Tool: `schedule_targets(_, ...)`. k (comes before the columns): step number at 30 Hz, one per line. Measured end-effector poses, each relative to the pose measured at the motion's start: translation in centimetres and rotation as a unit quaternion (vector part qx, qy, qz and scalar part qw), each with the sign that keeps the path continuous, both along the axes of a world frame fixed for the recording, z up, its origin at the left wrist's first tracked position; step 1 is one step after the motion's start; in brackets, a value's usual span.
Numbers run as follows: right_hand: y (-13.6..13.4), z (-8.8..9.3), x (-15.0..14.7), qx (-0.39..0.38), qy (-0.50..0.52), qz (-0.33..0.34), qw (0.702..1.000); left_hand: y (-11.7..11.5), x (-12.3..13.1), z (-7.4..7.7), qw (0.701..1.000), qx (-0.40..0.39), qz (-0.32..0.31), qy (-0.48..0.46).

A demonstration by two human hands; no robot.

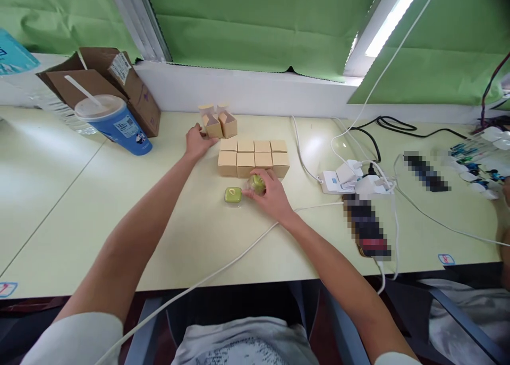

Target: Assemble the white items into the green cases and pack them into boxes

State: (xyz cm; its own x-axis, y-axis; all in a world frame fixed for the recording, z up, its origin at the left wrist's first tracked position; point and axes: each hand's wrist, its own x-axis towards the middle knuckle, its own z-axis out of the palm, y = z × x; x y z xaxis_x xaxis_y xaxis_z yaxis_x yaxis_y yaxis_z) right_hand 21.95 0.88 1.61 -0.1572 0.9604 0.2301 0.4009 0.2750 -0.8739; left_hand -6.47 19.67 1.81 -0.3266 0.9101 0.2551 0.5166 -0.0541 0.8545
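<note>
My left hand [198, 143] grips the left side of a small open cardboard box [213, 128], thumb in front. Right beside that box stands a second open cardboard box [228, 127], its flaps up. My right hand [272, 194] is closed around a small green case [258, 184] in clear plastic, just in front of the closed boxes. A second green case [233, 195] with an avocado-like picture lies flat on the table, close to my right fingertips. Two rows of several closed small cardboard boxes [245, 166] stand together between my hands.
A blue drink cup [133, 128] with a straw and an open brown carton [145, 102] stand at the left. To the right are a power strip [332, 183], a phone [366, 224] and cables. One white cable [239, 256] crosses the table front. Another person sits far right.
</note>
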Motion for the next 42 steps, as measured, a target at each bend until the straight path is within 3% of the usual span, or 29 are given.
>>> schedule_targets(2, 0.4, -0.4, 0.6, 0.035, -0.064, 0.016, 0.997, 0.0, 0.8, 0.0, 0.999, 0.035, 0.039, -0.014)
schedule_targets(4, 0.5, -0.6, 1.0, 0.062, -0.094, 0.035, 0.993, -2.0, 0.9, -0.1, 0.996, 0.08, 0.018, -0.024)
schedule_targets(7, 0.3, -0.4, 1.1, 0.089, -0.109, 0.081, 0.987, -7.1, 0.2, -0.4, 0.978, 0.131, -0.158, -0.031)
schedule_targets(10, -0.2, 0.2, 0.9, 0.124, -0.098, 0.07, 0.985, -11.2, -0.3, -0.7, 0.952, 0.149, -0.257, 0.08)
schedule_targets(12, -0.4, 0.6, 0.8, 0.154, -0.087, 0.034, 0.984, -12.5, -0.3, -1.2, 0.939, 0.152, -0.261, 0.163)
schedule_targets(15, -0.5, 1.1, 0.7, 0.189, -0.049, -0.005, 0.981, -13.2, -0.1, -1.4, 0.936, 0.174, -0.243, 0.186)
schedule_targets(17, -0.5, 1.4, 0.5, 0.207, -0.006, -0.022, 0.978, -13.6, -0.2, -0.8, 0.937, 0.194, -0.236, 0.169)
schedule_targets(20, -1.1, 1.8, 0.0, 0.213, 0.054, -0.008, 0.976, -15.0, 0.0, 1.3, 0.936, 0.238, -0.205, 0.156)
schedule_targets(22, -1.8, 2.2, -0.6, 0.176, 0.082, 0.037, 0.98, -16.4, 0.6, 2.8, 0.916, 0.288, -0.215, 0.18)
schedule_targets(24, -2.6, 2.5, -1.1, 0.12, 0.109, 0.085, 0.983, -17.8, 1.8, 3.8, 0.87, 0.334, -0.283, 0.227)
schedule_targets(27, -3.4, 3.0, -1.7, 0.059, 0.148, 0.104, 0.982, -19.5, 3.8, 4.2, 0.809, 0.361, -0.386, 0.259)
schedule_targets(30, -3.2, 3.3, -1.7, -0.007, 0.229, 0.114, 0.967, -20.1, 4.7, 4.0, 0.826, 0.336, -0.394, 0.222)
schedule_targets(34, -2.1, 3.5, -1.1, -0.102, 0.371, 0.131, 0.913, -19.9, 3.8, 4.0, 0.882, 0.265, -0.359, 0.151)
schedule_targets(36, -1.5, 3.6, -0.9, -0.143, 0.421, 0.116, 0.888, -19.7, 3.3, 4.3, 0.89, 0.258, -0.352, 0.134)
schedule_targets(39, -1.0, 3.4, -1.1, -0.219, 0.483, 0.079, 0.844, -19.7, 3.3, 5.9, 0.871, 0.283, -0.351, 0.197)
schedule_targets(42, -0.8, 3.1, -1.3, -0.292, 0.519, 0.084, 0.799, -20.4, 4.4, 9.2, 0.826, 0.259, -0.402, 0.297)
